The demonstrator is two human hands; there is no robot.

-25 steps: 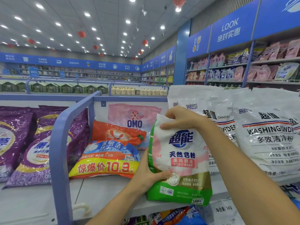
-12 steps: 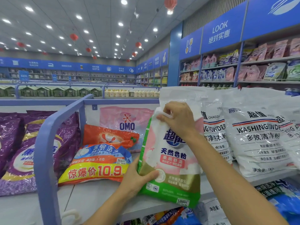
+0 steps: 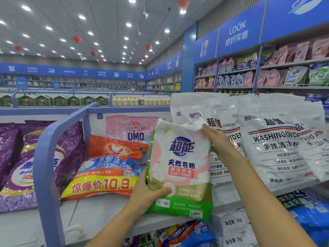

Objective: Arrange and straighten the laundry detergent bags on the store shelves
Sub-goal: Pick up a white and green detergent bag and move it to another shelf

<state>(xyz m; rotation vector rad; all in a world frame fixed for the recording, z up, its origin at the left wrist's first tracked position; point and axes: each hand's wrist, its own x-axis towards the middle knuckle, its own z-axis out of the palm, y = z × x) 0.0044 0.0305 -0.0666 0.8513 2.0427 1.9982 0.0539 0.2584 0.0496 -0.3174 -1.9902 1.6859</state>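
Observation:
A green, pink and white detergent bag (image 3: 179, 168) stands upright on the grey shelf (image 3: 99, 211). My left hand (image 3: 148, 193) grips its lower left corner, thumb across the front. My right hand (image 3: 216, 139) holds its upper right edge, fingers behind the crumpled top. Left of it lie a yellow-and-blue price bag (image 3: 105, 177), an orange bag (image 3: 115, 147) and a pink OMO bag (image 3: 131, 129). White washing powder bags (image 3: 274, 139) lean to the right.
A blue metal divider (image 3: 46, 157) separates this section from purple bags (image 3: 23, 163) on the left. More bags fill the shelf below (image 3: 231, 229). Wall shelving with pouches (image 3: 267, 72) runs along the right, low aisles behind.
My right hand has slid from the bag's top middle to its upper right edge. The bag's top now stands straighter; my left hand keeps its grip low on the bag.

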